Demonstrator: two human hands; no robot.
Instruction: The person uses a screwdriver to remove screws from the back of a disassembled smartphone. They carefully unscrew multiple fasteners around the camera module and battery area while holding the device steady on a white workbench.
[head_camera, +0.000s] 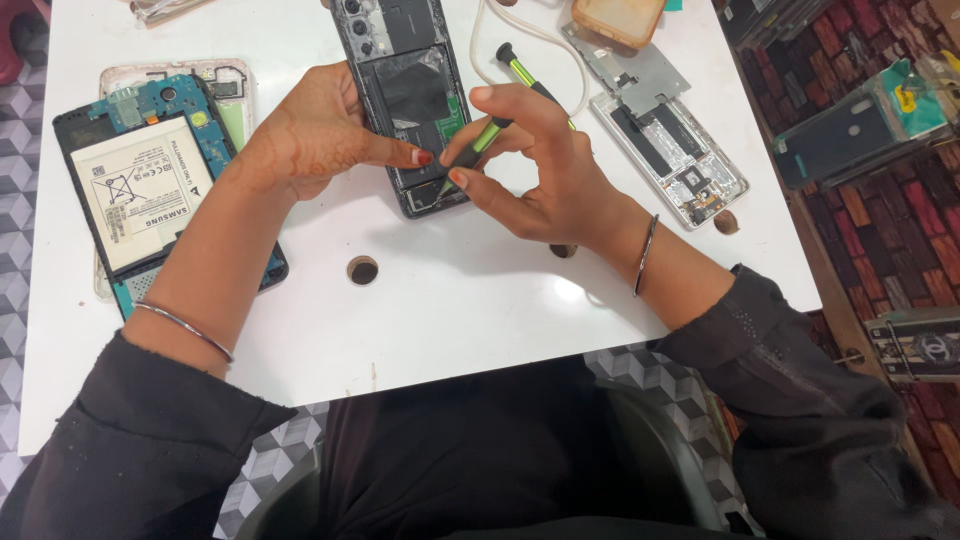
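Black sleeves (150, 420), thin metal bangles (645, 255), red-painted nails (423, 157)

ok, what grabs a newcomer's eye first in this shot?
The two hands meeting at centre: the right hand pinches a green-and-black screwdriver, tip down on the lower end of an opened black phone that the left hand steadies. At the left of the white table lies an opened tablet, its white battery exposed.

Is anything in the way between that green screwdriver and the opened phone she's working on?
Nothing visible. The right hand holds the green screwdriver with its tip down at the lower end of the opened phone. The left hand steadies the phone from the side, thumb beside the tip, not across it.
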